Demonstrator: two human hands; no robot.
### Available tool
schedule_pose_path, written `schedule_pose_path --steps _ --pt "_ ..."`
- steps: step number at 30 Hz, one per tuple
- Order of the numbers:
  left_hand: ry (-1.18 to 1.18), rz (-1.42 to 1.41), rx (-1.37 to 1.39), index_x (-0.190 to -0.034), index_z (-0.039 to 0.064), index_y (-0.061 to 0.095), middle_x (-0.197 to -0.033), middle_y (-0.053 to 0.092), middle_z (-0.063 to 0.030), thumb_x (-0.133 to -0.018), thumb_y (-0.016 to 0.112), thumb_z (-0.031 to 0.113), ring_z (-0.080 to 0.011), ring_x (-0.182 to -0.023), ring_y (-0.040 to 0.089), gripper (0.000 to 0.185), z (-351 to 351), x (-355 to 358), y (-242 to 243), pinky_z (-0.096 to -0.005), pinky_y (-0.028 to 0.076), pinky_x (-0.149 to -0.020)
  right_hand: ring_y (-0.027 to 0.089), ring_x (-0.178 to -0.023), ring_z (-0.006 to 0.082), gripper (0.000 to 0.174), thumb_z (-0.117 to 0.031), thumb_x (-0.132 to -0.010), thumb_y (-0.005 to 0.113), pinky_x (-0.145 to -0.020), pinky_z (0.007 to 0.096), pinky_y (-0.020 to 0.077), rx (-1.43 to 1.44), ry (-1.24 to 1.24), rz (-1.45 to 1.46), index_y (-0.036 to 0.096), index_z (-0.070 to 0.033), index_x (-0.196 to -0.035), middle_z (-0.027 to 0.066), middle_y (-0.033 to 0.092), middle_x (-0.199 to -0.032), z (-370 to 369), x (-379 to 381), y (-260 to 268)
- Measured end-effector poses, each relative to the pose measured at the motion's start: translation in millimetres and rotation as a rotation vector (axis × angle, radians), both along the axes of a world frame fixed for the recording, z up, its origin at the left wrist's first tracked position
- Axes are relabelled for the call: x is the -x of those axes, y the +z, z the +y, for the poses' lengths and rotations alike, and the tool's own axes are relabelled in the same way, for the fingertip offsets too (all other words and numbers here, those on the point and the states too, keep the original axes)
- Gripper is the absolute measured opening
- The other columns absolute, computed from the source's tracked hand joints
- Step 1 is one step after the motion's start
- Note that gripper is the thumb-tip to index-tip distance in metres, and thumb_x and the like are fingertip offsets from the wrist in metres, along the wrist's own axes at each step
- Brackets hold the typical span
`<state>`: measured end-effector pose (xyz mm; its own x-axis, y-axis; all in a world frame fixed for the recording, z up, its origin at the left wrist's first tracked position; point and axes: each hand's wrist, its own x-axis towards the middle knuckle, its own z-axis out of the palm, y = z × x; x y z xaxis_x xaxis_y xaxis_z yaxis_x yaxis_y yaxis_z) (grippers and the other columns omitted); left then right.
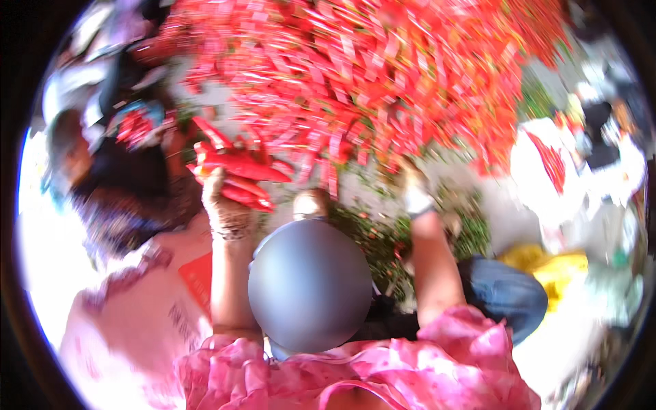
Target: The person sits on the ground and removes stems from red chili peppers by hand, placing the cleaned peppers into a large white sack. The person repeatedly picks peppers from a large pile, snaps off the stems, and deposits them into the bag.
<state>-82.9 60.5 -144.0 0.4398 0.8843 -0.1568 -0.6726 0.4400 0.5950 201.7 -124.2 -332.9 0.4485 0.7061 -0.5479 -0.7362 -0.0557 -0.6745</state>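
Note:
Several long red chili peppers (246, 166) are bunched in my left hand (218, 197), which is raised at the left front of me and looks gloved. Their tips point mostly to the right. Ahead spreads a large heap of red chili peppers (369, 77), blurred by motion, with bits of green among them. My right hand (414, 179) reaches to the near edge of this heap. Blur hides its fingers, so I cannot tell whether it holds a pepper. Something whitish covers its wrist.
At the left sits a person (128, 169) by a blue container (159, 110) of red peppers. A pink sack (133, 318) bearing writing lies left of me. Green debris (374, 238) litters the ground. To the right are a white bag (530, 200) and a yellow bag (564, 264). A smooth grey round shape (310, 287) blocks the lower middle.

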Motion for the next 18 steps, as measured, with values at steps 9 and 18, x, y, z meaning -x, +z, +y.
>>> schedule_pose_path --steps 9,18 --pt "0.581 0.141 -0.883 -0.109 0.0 0.059 -0.111 0.063 -0.0124 -0.078 0.064 0.012 -0.026 -0.101 0.06 0.033 -122 154 301 -0.0393 0.048 -0.091 0.059 -0.074 0.0124 0.038 -0.007 -0.092 0.058 -0.054 0.0233 0.0463 -0.426 0.142 0.065 0.048 -0.005 -0.129 0.0104 0.065 -0.106 7 -9 17" --pt "0.795 1.585 -0.803 -0.103 0.003 0.061 -0.092 0.067 -0.0074 -0.078 0.075 0.028 -0.0182 -0.083 0.063 0.038 -173 306 460 -0.032 0.05 -0.081 0.054 -0.06 0.009 0.03 -0.023 -0.093 0.062 -0.044 0.0209 0.0365 -0.336 0.19 -0.104 0.06 -0.007 -0.118 0.0058 0.068 -0.094 32 32 82"
